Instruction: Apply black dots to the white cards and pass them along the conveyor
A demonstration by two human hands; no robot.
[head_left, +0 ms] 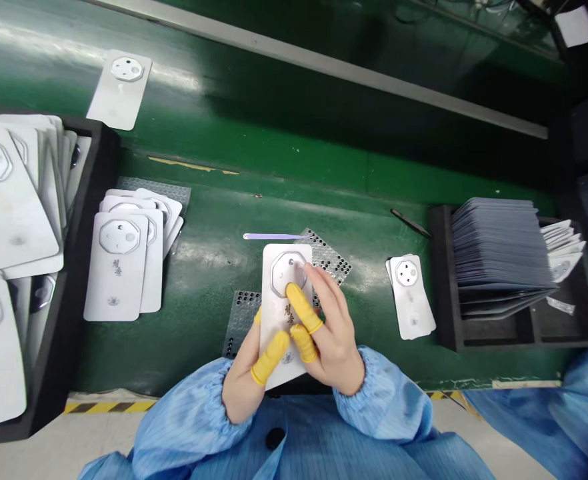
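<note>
A white rounded panel (274,360) with an octagonal ring, small dark and grey spots and brush-style characters is held upright before me. My left hand (251,373) grips its lower left side, with a yellow-cotted thumb across the front. My right hand (331,327) lies over the panel's right side. Its index fingertip, in a yellow cot, touches the surface just below the ring, apart from the cotted thumb; the other fingers stretch out. Behind the panel lie clear sheets with black dots (331,257), partly hidden, and a thin lilac stick-like tool (274,237).
A black tray (94,173) of white panels stands at left, beside a panel stack (114,267). Another panel (119,93) lies farther back. At right are two overlapping panels (414,300), dark tweezers (410,222) and a black box (447,287) of grey sheets. A blue sleeve (584,387) shows far right.
</note>
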